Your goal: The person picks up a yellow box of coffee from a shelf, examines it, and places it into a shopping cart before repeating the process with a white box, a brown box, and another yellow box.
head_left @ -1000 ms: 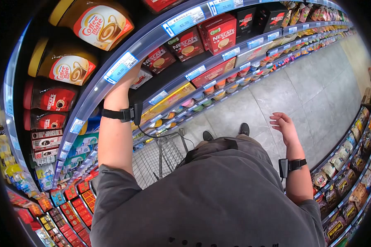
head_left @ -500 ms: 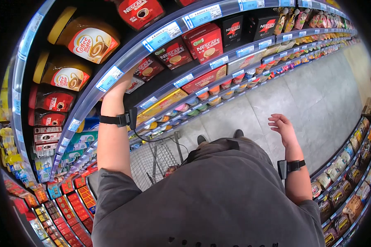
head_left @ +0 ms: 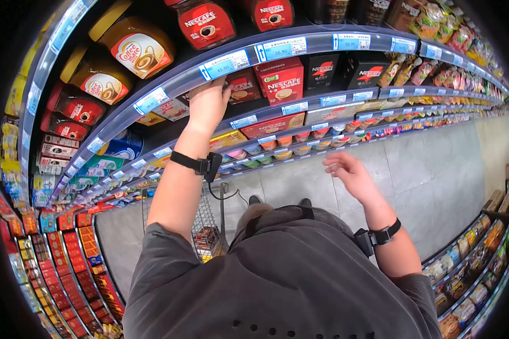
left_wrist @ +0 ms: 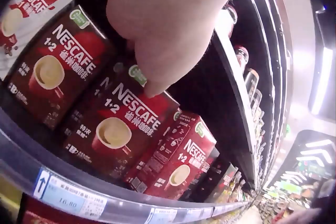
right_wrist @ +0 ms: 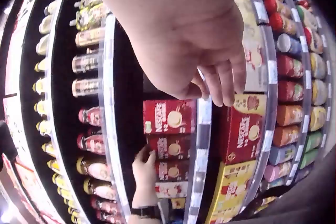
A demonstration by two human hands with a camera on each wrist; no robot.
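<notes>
My left hand [head_left: 209,107] reaches under the price rail into a shelf of instant coffee. In the left wrist view its thumb tip lies at the top front edge of a dark brown Nescafé 1+2 coffee box [left_wrist: 118,124]; the other fingers are hidden, so I cannot tell whether they grip it. A similar brown coffee box [left_wrist: 58,71] stands on one side, a brighter red Nescafé box [left_wrist: 184,155] on the other. Over the aisle floor my right hand [head_left: 350,172] hangs in the air with loosely bent fingers, holding nothing.
Coffee-mate jars [head_left: 136,53] and Nescafé jars [head_left: 203,25] line the shelf above. A wire shopping cart [head_left: 201,212] with packages inside stands below my left arm. Another shelf of packaged goods [head_left: 464,265] runs along the right. Grey floor tiles [head_left: 413,164] lie between.
My left hand has moved right along the shelf, from beside the whitish box to the brown coffee box. The right hand has swung inward to the left. The head view has shifted.
</notes>
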